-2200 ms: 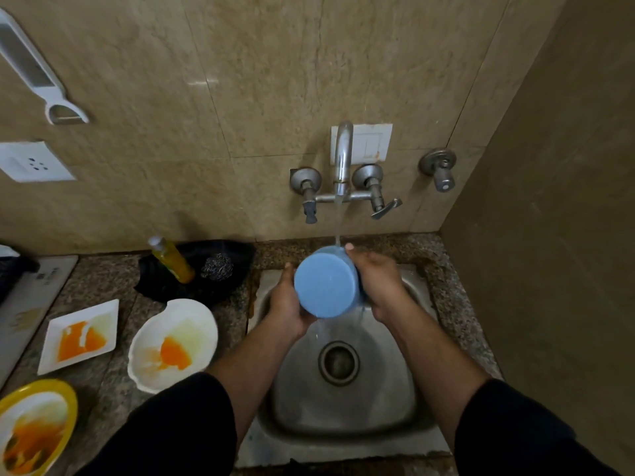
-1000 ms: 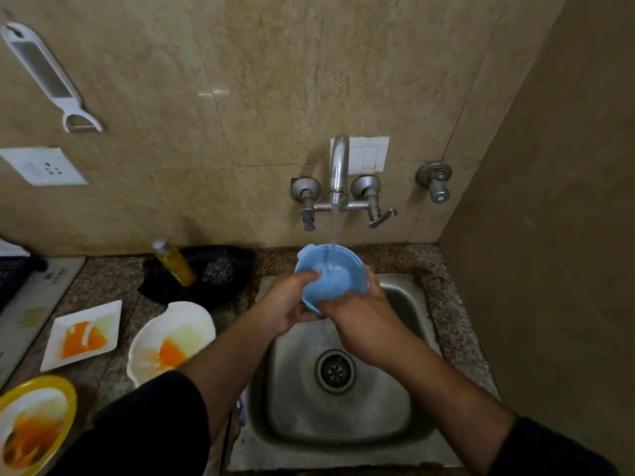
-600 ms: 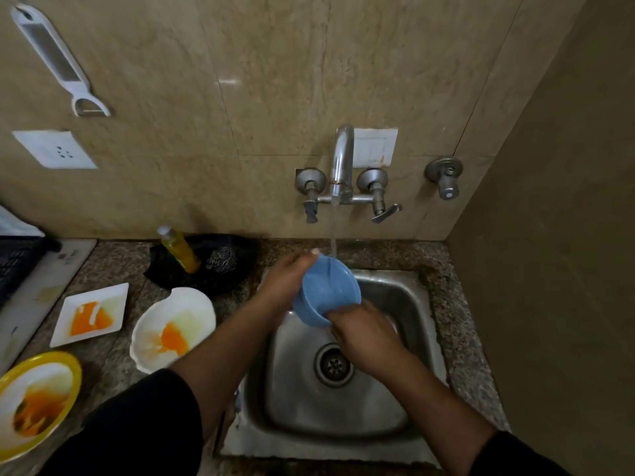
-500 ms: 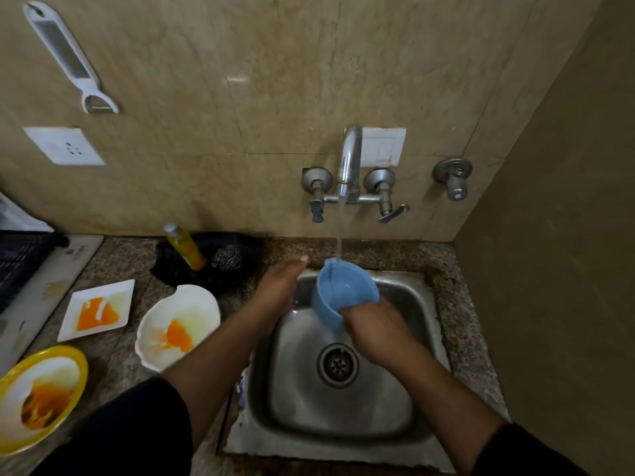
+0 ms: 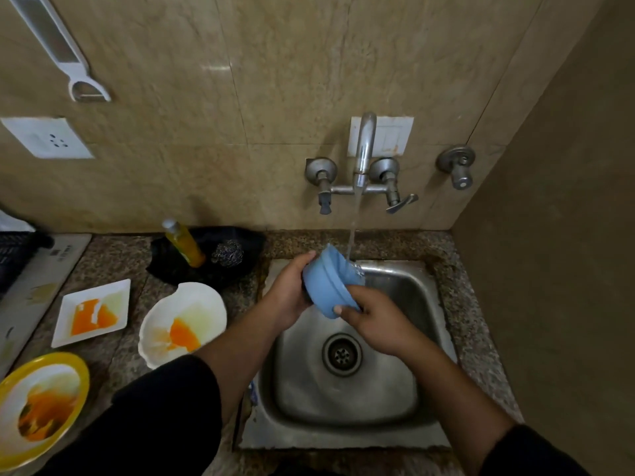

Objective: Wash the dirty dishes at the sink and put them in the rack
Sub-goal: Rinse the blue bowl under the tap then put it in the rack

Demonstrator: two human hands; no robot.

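A light blue bowl is held tilted on its side over the steel sink, its opening turned away toward my left hand. My left hand grips its rim side from the left. My right hand holds its lower right edge with the fingers wrapped on it. Water runs from the tap and hits the bowl's upper outer wall. On the counter to the left lie three dirty dishes with orange residue: a white round bowl, a white square plate and a yellow-rimmed bowl.
A yellow soap bottle and a steel scrubber rest on a black cloth behind the dishes. A dark rack shows at the far left edge. A side wall closes in on the right. A peeler hangs on the wall.
The bowl has been turned from opening up and toward me to lying on its side, base outward, so the water now hits its outside. Both hands shifted grip with it.
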